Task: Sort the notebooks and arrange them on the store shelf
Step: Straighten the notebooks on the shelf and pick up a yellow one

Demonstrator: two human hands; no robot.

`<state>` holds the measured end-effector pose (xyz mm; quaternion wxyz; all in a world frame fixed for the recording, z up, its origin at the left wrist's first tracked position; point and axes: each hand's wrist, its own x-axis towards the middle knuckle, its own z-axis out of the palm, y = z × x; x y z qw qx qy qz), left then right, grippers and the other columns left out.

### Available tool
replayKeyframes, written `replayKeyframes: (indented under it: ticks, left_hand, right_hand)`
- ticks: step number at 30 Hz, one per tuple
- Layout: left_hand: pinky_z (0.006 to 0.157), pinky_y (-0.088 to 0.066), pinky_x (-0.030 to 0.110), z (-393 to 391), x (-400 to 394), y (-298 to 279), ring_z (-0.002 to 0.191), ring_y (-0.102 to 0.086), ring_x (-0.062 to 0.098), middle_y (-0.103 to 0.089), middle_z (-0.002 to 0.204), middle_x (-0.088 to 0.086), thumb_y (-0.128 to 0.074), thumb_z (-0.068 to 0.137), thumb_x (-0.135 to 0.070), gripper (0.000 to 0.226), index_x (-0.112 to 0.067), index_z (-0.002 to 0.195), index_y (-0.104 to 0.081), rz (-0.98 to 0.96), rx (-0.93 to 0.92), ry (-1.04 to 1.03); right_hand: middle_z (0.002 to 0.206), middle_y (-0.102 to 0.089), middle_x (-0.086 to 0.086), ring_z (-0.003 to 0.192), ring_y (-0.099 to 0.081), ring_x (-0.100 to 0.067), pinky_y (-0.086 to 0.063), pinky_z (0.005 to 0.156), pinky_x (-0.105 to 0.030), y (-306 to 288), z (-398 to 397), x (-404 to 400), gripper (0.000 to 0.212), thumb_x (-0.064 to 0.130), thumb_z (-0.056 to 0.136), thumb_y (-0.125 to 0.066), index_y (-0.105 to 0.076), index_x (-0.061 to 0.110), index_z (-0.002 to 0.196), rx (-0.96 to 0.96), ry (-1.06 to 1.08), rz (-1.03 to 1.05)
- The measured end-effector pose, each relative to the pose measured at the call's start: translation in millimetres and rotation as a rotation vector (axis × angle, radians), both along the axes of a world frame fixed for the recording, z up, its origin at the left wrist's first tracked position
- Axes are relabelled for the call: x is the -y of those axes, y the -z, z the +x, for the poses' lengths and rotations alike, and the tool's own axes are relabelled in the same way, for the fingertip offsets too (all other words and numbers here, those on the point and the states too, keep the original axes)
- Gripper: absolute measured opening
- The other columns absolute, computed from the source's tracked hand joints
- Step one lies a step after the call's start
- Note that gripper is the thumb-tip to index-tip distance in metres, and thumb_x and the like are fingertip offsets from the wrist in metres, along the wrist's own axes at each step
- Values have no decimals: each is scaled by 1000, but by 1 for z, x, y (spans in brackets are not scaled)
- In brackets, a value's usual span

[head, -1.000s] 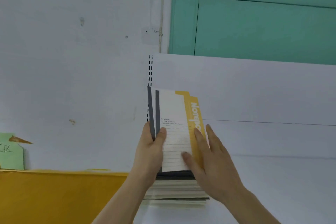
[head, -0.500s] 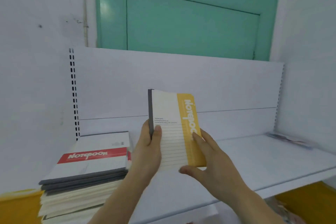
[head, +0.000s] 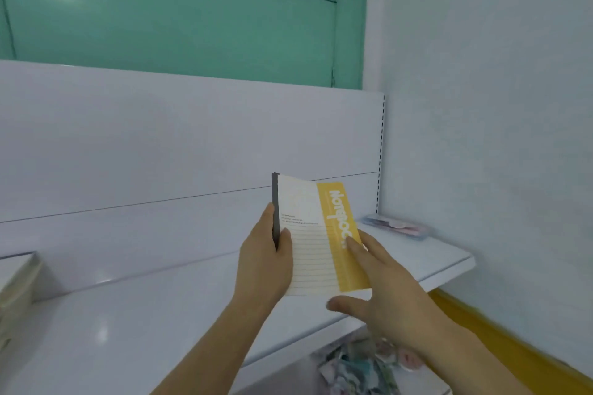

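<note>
One stack of notebooks [head: 16, 279] shows only as a sliver at the far left edge, resting on the white shelf [head: 144, 330] against the back panel [head: 160, 144]. From that stack rightward the shelf surface lies bare as far as the hands, a wide open stretch bounded behind by the back panel and in front by the shelf's front lip.

The left hand [head: 264, 263] holds a yellow-and-white notebook [head: 317, 240] upright above the shelf, thumb laid across the front cover and fingers wrapped behind the grey spine, closed on it. The notebook's bottom edge hangs clear of the shelf surface; its top edge stands in front of the back panel.

The right hand [head: 382, 292] is at the notebook's lower right corner, fingers spread apart, the forefinger tip resting on the yellow band and the thumb stretched out below the bottom edge; it is not closed around the cover.

Further right, a flat clear packet [head: 398, 226] with pink and blue contents lies on the shelf's far right end, just beside the slotted upright [head: 381, 144] and the side wall [head: 497, 138]. Between the notebook and that packet the shelf is bare. Below the shelf's right front corner, blurred patterned packets [head: 359, 369] lie on a lower level.
</note>
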<state>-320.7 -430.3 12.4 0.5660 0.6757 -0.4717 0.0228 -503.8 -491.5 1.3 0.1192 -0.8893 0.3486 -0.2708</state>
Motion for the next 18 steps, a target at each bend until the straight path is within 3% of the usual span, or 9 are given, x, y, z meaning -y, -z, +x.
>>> replayKeyframes:
  ticks: [3, 5, 7, 9, 11, 15, 18]
  left_hand:
    - [60, -40, 10, -15, 46, 7, 75, -55, -7, -53, 84, -29, -44, 103, -20, 39, -37, 138, -44, 30, 8, 41]
    - [63, -49, 18, -20, 79, 11, 77, -56, -5, -54, 85, -29, -46, 103, -22, 41, -36, 141, -43, 54, -3, 64]
    - [68, -57, 33, -21, 114, 17, 80, -59, -1, -59, 89, -23, -48, 101, -22, 37, -34, 136, -46, 91, -5, 70]
    - [77, -57, 39, -21, 149, 24, 85, -62, 10, -65, 97, -12, -51, 97, -23, 31, -28, 128, -49, 145, 21, 65]
    - [79, -57, 41, -15, 184, 31, 91, -62, 17, -65, 103, -3, -53, 95, -27, 32, -23, 126, -48, 196, 87, 45]
    - [75, -56, 35, 0, 241, 39, 89, -60, 17, -62, 100, -1, -50, 97, -34, 33, -19, 126, -50, 372, 244, 19]
    - [84, -56, 36, 8, 272, 51, 102, -60, 17, -61, 115, -3, -58, 84, -62, 62, -25, 132, -46, 503, 292, 133]
  right_hand:
    - [156, 1, 27, 139, -24, -3, -28, 112, -24, 11, -19, 39, 97, 65, 76, -64, -12, 35, 152, 13, 48, 8]
    - [156, -1, 25, 139, -25, -4, -27, 111, -23, 15, -27, 65, 92, 60, 80, -64, -14, 33, 152, 21, 80, -8]
    - [152, -6, 28, 133, -27, 1, -27, 106, -14, 16, -31, 91, 88, 53, 83, -65, -14, 33, 151, 16, 87, -24]
    - [138, -11, 37, 118, -29, 10, -24, 91, 2, 17, -32, 121, 86, 47, 83, -68, -15, 36, 150, 23, 58, -33]
    - [131, -14, 40, 112, -29, 14, -23, 82, 7, 21, -30, 156, 83, 44, 82, -70, -20, 38, 148, 21, 29, -57]
    - [136, -26, 28, 114, -28, 11, -23, 84, 3, 23, -24, 224, 75, 45, 81, -71, -33, 29, 144, -48, 24, -94]
    - [125, -20, 32, 104, -18, 18, -21, 81, 6, 31, -16, 262, 71, 44, 83, -69, -34, 29, 143, -82, -5, -96]
